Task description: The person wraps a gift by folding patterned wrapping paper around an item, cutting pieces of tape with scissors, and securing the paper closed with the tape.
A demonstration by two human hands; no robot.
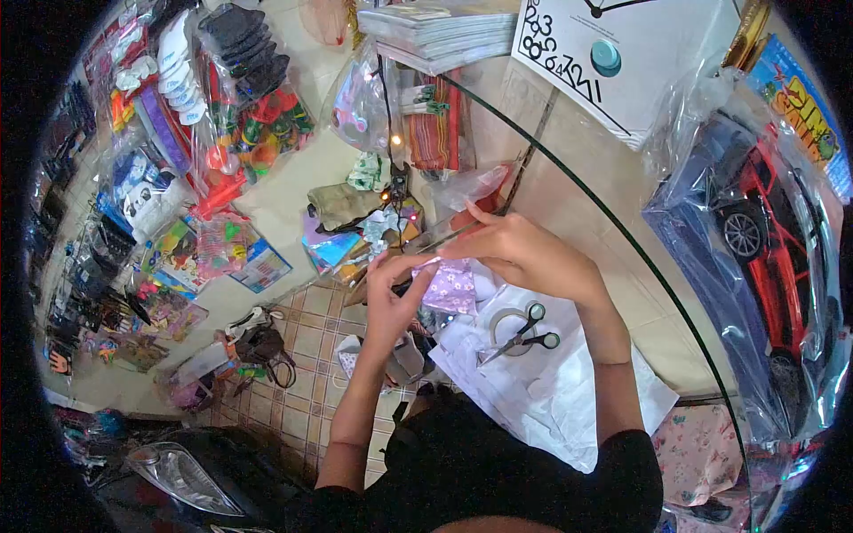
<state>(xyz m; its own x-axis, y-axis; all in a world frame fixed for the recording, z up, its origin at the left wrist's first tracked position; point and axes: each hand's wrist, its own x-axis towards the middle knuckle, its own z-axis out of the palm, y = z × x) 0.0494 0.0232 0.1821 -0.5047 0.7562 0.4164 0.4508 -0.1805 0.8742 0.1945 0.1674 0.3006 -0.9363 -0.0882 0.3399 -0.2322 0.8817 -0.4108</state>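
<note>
A small purple parcel with a white flower print is between my hands, over the edge of the glass table. My left hand grips its left side, thumb against the front. My right hand reaches across its top edge, fingers meeting those of my left hand; one digit sticks out away from it. Part of the right fingers' grip is hidden. Below the parcel, black-handled scissors lie partly open over a roll of tape on crumpled white paper.
The glass table's curved edge sweeps across the right. A boxed red toy car, a white clock face and a stack of books stand around. Bagged goods fill the left; a motorbike is lower left.
</note>
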